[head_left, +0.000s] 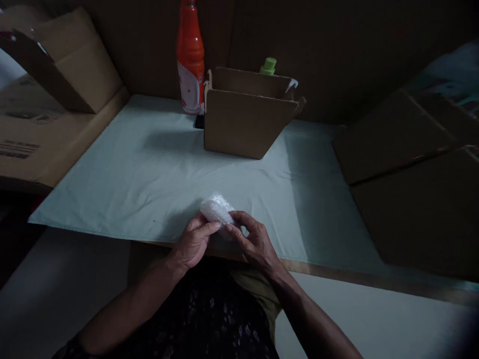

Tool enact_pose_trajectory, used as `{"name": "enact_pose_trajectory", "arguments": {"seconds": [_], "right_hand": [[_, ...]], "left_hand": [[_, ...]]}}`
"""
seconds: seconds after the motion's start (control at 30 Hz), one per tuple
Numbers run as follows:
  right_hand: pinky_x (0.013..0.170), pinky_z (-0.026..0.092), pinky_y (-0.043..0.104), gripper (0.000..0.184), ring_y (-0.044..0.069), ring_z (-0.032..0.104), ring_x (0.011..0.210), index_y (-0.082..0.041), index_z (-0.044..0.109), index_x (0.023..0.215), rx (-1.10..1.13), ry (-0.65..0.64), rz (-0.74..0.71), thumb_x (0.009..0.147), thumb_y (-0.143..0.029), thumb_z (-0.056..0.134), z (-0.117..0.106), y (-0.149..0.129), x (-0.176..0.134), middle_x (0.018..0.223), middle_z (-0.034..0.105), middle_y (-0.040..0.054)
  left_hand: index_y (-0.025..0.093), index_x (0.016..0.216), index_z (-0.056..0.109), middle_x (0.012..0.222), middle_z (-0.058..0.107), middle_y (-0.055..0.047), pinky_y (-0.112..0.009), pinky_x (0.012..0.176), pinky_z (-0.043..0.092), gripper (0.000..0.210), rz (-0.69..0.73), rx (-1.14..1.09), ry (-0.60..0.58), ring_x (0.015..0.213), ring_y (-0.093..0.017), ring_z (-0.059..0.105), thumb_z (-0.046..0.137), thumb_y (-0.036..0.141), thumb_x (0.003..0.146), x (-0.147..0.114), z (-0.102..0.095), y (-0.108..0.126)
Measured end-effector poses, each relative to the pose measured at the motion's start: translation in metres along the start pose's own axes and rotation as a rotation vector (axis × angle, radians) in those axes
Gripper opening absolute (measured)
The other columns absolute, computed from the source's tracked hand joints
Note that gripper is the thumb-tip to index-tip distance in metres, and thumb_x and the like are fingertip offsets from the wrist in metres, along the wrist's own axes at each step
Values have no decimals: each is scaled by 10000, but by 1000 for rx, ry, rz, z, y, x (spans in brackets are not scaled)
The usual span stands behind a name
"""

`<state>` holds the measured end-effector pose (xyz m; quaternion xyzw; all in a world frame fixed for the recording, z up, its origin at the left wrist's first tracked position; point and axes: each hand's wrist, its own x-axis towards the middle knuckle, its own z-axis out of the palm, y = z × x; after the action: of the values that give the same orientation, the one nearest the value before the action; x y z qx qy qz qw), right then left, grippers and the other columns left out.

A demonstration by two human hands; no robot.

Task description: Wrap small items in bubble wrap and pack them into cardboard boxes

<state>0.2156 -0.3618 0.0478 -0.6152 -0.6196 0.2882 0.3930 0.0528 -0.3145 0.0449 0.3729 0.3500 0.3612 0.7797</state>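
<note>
A small bundle of clear bubble wrap (217,207) is held up between my two hands, over the near edge of the cloth-covered table (157,174). My left hand (196,237) grips its lower left side, thumb laid on top and fingers curled beneath. On the right side, my right hand (254,239) pinches the wrap between thumb and index finger. Whatever lies inside the wrap cannot be made out.
An open cardboard box (243,122) stands at the back, a green cap (268,66) showing behind it. Left of it are a red-orange bottle (190,60) and a dark flat object (199,121). Cardboard boxes flank the table at left (78,60) and right (415,199).
</note>
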Motion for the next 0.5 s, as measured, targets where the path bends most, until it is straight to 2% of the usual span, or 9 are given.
{"name": "enact_pose_trajectory", "arguments": {"seconds": [0.1, 0.2, 0.27, 0.33, 0.37, 0.4, 0.5], "right_hand": [[817, 564, 356, 273, 228, 710, 944, -210, 700, 1144, -4, 42, -56, 972, -390, 588, -3, -4, -13, 1039, 756, 77], [946, 536, 424, 266, 257, 672, 1089, -231, 694, 1139, -92, 133, -113, 943, -404, 644, -17, -2, -18, 1163, 716, 97], [936, 548, 430, 399, 254, 667, 1091, -242, 645, 1253, -74, 116, -102, 923, -465, 669, -27, -3, -17, 1218, 686, 109], [933, 559, 440, 596, 265, 656, 1130, -251, 572, 1371, -35, 50, -113, 868, -534, 721, -34, -8, -12, 1297, 653, 124], [950, 555, 447, 630, 274, 642, 1173, -255, 567, 1381, -19, 13, -138, 848, -541, 743, -35, -11, -9, 1334, 637, 127], [966, 551, 446, 582, 275, 632, 1203, -257, 596, 1348, -6, -11, -172, 851, -519, 749, -35, -15, -7, 1343, 638, 123], [927, 573, 372, 204, 217, 687, 1108, -247, 704, 1122, 18, 3, -270, 942, -340, 680, -30, -23, -1, 1170, 729, 82]], "left_hand": [[150, 1068, 689, 1122, 746, -88, -424, 1070, 478, 363, 22, -21, 7, 1124, -258, 664, 717, 320, 749, -1, 1, -3], [169, 1063, 686, 1061, 751, -55, -364, 994, 511, 308, 133, 177, 45, 1033, -218, 675, 710, 302, 786, -5, -2, -5], [181, 1074, 680, 1027, 750, -40, -328, 932, 529, 286, 200, 378, 60, 969, -198, 676, 699, 264, 800, -9, -2, -4], [192, 1096, 676, 1048, 746, -40, -311, 917, 533, 294, 256, 555, 31, 977, -196, 677, 689, 226, 804, -13, 1, -1], [198, 1105, 673, 1070, 743, -44, -310, 923, 534, 293, 287, 619, 17, 994, -198, 678, 679, 216, 813, -15, 3, 0], [202, 1110, 669, 1086, 740, -47, -310, 928, 535, 285, 317, 667, 10, 1006, -199, 679, 663, 209, 825, -16, 5, 1], [209, 1117, 650, 1102, 738, -56, -319, 937, 542, 274, 374, 737, 45, 1023, -202, 688, 634, 200, 843, -16, 7, 3]]}}
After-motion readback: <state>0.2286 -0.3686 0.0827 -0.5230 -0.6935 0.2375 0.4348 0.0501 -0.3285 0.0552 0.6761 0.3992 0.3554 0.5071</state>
